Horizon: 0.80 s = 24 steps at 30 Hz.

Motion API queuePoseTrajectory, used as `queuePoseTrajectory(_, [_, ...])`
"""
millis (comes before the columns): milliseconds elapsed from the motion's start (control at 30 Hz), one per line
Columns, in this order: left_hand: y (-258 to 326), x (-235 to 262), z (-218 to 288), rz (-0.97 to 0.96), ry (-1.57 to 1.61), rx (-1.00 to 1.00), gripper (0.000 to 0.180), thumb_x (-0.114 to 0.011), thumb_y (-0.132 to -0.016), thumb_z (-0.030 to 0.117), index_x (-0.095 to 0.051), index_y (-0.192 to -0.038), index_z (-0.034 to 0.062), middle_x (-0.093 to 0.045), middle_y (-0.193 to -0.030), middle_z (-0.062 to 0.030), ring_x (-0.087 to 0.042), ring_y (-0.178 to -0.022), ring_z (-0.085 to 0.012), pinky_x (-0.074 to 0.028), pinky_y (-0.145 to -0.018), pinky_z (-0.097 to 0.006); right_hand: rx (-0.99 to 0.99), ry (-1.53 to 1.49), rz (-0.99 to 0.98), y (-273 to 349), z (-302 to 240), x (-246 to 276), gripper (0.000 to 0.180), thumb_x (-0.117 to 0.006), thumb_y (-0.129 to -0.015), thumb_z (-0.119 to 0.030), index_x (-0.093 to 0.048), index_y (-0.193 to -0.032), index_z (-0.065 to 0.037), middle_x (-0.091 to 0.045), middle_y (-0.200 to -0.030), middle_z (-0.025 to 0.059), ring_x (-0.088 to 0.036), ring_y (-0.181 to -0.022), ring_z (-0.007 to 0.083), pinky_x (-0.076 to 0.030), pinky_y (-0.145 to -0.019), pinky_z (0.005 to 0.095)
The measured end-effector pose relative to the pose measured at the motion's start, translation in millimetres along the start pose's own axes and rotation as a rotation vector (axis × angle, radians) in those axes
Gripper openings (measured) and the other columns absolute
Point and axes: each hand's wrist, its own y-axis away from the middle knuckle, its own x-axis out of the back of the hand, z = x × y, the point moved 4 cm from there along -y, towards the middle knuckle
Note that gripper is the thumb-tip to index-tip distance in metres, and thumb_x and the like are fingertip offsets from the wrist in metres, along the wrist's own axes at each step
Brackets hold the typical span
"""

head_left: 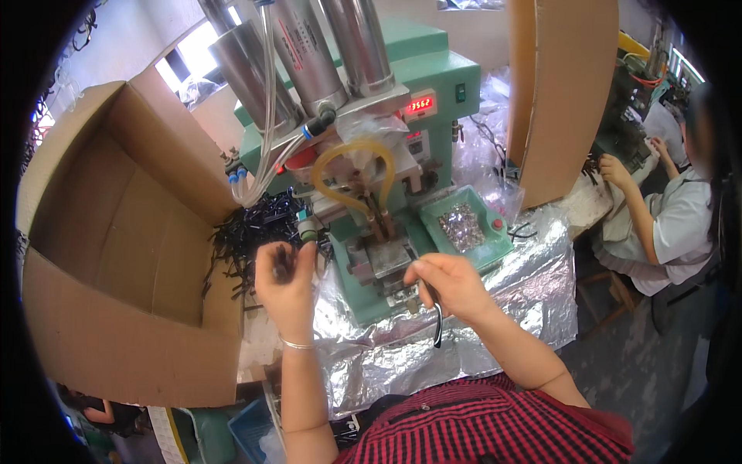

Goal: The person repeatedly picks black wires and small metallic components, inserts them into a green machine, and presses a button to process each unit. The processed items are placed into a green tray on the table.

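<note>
Far left: open cardboard box (116, 332), tilted toward the machine side. Just right of it, a heap of dark strips (259, 220), loose and tangled, behind the left hand. Left hand (286, 294): raised at the near edge of the heap, fingers curled around a small bunch of dark pieces (284, 263); exact count cannot be told.

Centre: green machine (425, 58) with upright metal cylinders (305, 58), a lit red display (420, 104) and a yellow tube (389, 166) looped above its metal plate (390, 259). Right hand (456, 286): just to the right of the plate's near end, fingers drawn narrow on one dark strip (439, 329); its curved end hangs below the hand, over the foil-covered worktop (510, 301).

Right of the plate: green tray (498, 251) holding small shiny parts (461, 226). Beyond it, upright cardboard (568, 100). Far right: another person (684, 220), arms reaching toward dark items (592, 166).
</note>
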Motion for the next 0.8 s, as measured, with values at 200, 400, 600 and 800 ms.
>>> queuePoseTrajectory(200, [-10.8,-7.2,-9.4,0.042,0.043,-0.077,0.029,-0.079,-0.077,0.002,-0.050,-0.082,0.0062,-0.044,-0.075,0.0068,-0.039,-0.067,-0.0034,-0.034,-0.060,-0.018,0.073,-0.024,-0.035,-18.0,11.0,-10.5,0.029,-0.047,-0.099,-0.021,-0.063,-0.087,0.000,-0.051,-0.052,-0.0002,-0.044,-0.044,0.0053,-0.035,-0.044,0.0216])
queuePoseTrajectory(400, [-11.6,-11.6,-12.6,0.036,0.081,-0.076,0.027,-0.077,-0.078,0.000,-0.050,-0.081,0.0059,-0.043,-0.075,0.0073,-0.039,-0.067,-0.0030,-0.035,-0.060,-0.017,0.060,-0.088,-0.041,-27.1,12.4,-10.0,0.030,-0.048,-0.099,-0.020,-0.063,-0.084,0.000,-0.050,-0.051,0.0000,-0.043,-0.044,0.0058,-0.034,-0.044,0.0218])
queuePoseTrajectory(600, [-10.1,-12.4,-12.5,0.030,0.112,0.014,0.025,-0.074,-0.081,-0.001,-0.050,-0.080,0.0050,-0.044,-0.074,0.0075,-0.039,-0.067,-0.0025,-0.035,-0.060,-0.017,0.036,-0.195,-0.024,-30.4,23.6,-15.8,0.030,-0.046,-0.100,-0.021,-0.062,-0.085,0.000,-0.050,-0.053,0.0009,-0.043,-0.047,0.0069,-0.035,-0.047,0.0222])
queuePoseTrajectory(800, [-13.5,-11.2,-17.7,0.025,0.059,-0.114,0.028,-0.074,-0.086,0.017,-0.048,-0.074,0.0110,-0.038,-0.066,0.0093,-0.031,-0.054,-0.0007,-0.022,-0.042,-0.018,0.108,-0.225,0.016,-25.9,21.8,-27.5,0.028,-0.044,-0.101,-0.019,-0.059,-0.087,-0.001,-0.050,-0.054,0.0007,-0.043,-0.048,0.0065,-0.034,-0.047,0.0219])
